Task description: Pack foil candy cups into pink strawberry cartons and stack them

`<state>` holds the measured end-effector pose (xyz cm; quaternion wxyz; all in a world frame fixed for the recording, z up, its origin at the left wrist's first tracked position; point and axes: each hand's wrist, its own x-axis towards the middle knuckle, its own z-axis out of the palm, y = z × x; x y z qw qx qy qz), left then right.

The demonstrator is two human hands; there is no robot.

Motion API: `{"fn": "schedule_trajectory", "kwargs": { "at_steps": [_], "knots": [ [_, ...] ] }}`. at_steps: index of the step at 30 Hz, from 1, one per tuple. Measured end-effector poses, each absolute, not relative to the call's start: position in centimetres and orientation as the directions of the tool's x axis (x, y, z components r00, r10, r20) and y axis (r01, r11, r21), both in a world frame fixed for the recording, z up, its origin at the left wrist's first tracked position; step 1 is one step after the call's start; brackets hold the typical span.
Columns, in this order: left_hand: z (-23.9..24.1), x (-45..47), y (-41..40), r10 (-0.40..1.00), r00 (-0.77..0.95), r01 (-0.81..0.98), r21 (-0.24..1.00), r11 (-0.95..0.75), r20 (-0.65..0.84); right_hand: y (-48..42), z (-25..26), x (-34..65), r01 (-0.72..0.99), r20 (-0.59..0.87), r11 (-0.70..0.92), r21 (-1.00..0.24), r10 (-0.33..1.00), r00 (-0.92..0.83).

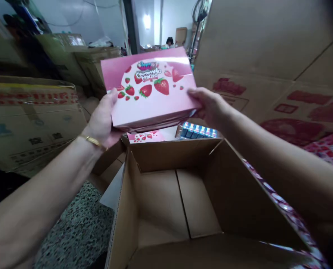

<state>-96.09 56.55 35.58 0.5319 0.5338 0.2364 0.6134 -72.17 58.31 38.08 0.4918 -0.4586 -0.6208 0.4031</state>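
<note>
Both my hands hold a flat pink box (151, 89) printed with strawberries, lifted above and beyond an open cardboard carton (180, 205). My left hand (103, 119), with a gold bracelet at the wrist, grips the box's left edge. My right hand (208, 106) grips its right edge, fingers on top. The carton's inside shows only its bottom flaps. Behind the carton lies another pink strawberry box (145, 136) and a pack of small blue and pink items (197, 130).
Large cardboard cartons stand at the left (29, 119) and right (267, 56). More pink strawberry boxes (329, 149) sit at the right edge. Speckled floor (77, 228) shows at lower left. A person (170, 42) is far off in the background.
</note>
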Motion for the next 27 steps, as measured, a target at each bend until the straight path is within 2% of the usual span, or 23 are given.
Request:
{"fn": "schedule_trajectory", "kwargs": {
  "at_steps": [2, 4, 8, 11, 13, 16, 19, 21, 22, 25, 26, 27],
  "knots": [
    [36.3, -94.2, 52.1, 0.926, 0.116, -0.378, 0.878, -0.294, 0.360, 53.0, 39.2, -69.3, 0.192, 0.266, 0.279, -0.941, 0.959, -0.095],
    [35.0, -92.2, 48.5, 0.973, 0.118, -0.398, 0.907, -0.139, 0.201, 48.4, 38.4, -66.4, 0.170, 0.243, 0.264, -0.949, 0.961, -0.132],
    [28.6, -88.7, 45.6, 0.947, 0.228, -0.409, 0.860, 0.304, -0.226, 44.2, 32.3, -62.3, 0.116, 0.012, 0.034, -0.993, 0.982, -0.188],
    [23.8, -86.6, 46.7, 0.851, 0.301, -0.384, 0.762, 0.522, -0.431, 45.0, 26.8, -60.8, 0.122, -0.156, -0.135, -0.983, 0.971, -0.183],
    [21.5, -85.4, 48.3, 0.808, 0.317, -0.382, 0.713, 0.588, -0.496, 46.6, 24.2, -60.4, 0.143, -0.240, -0.218, -0.965, 0.958, -0.157],
    [18.5, -83.5, 50.9, 0.804, 0.328, -0.413, 0.690, 0.594, -0.496, 49.5, 22.3, -60.2, 0.214, -0.333, -0.311, -0.926, 0.940, -0.076],
    [15.1, -81.2, 53.7, 0.812, 0.312, -0.403, 0.706, 0.583, -0.493, 51.7, 22.5, -60.1, 0.418, -0.349, -0.323, -0.849, 0.937, 0.015],
    [12.6, -79.6, 55.3, 0.802, 0.285, -0.342, 0.726, 0.597, -0.525, 52.0, 23.2, -59.6, 0.546, -0.319, -0.300, -0.782, 0.946, 0.062],
    [11.4, -78.8, 56.0, 0.790, 0.284, -0.305, 0.730, 0.611, -0.543, 51.8, 23.6, -59.0, 0.588, -0.255, -0.239, -0.773, 0.965, 0.056],
    [8.9, -77.0, 57.1, 0.760, 0.295, -0.248, 0.721, 0.646, -0.579, 49.4, 24.2, -56.2, 0.624, 0.147, 0.109, -0.774, 0.989, 0.009],
    [8.5, -76.5, 57.3, 0.757, 0.305, -0.262, 0.713, 0.650, -0.578, 48.4, 24.0, -55.0, 0.621, 0.252, 0.177, -0.764, 0.967, 0.033],
    [8.3, -76.0, 57.4, 0.758, 0.311, -0.284, 0.705, 0.650, -0.574, 47.3, 23.6, -54.0, 0.604, 0.278, 0.173, -0.778, 0.957, 0.084]
  ]
}}
